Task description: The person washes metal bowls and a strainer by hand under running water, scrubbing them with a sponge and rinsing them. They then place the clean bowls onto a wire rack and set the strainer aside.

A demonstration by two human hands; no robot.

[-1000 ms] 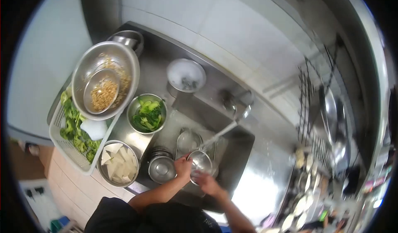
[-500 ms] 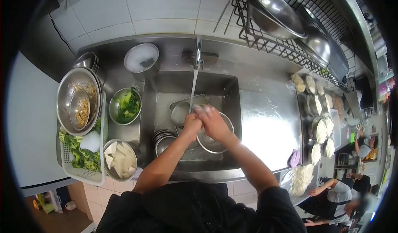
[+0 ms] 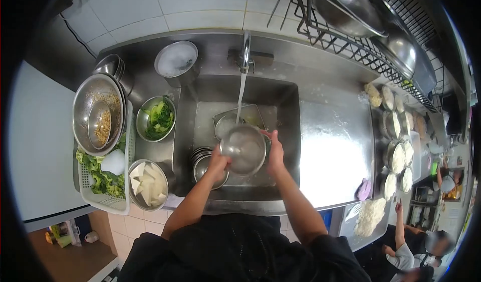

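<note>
A round steel bowl (image 3: 244,151) is held over the sink (image 3: 185,126), its inside facing up toward me. My left hand (image 3: 217,164) grips the left edge, thumb over the rim. On the right side, my right hand (image 3: 274,152) has its fingers against the bowl's outer wall, partly hidden, with the thumb raised. Water runs from the tap (image 3: 246,54) just behind the bowl, onto a smaller round container (image 3: 226,125) on a rectangular tray (image 3: 254,112). Stacked bowls (image 3: 204,167) stand in the sink left of my left wrist.
Left of the sink are a bowl of leafy greens (image 3: 160,119), a container of white pieces (image 3: 150,186), a broccoli basket (image 3: 86,181) and a foamy pot (image 3: 175,64). A wire rack (image 3: 340,51) hangs back right. Several filled bowls (image 3: 398,156) and co-workers (image 3: 401,252) are at right.
My hands were pressed together under the tap; now they are apart, holding the bowl raised from the sink. The whole view has shifted slightly. A co-worker at right has raised an arm.
</note>
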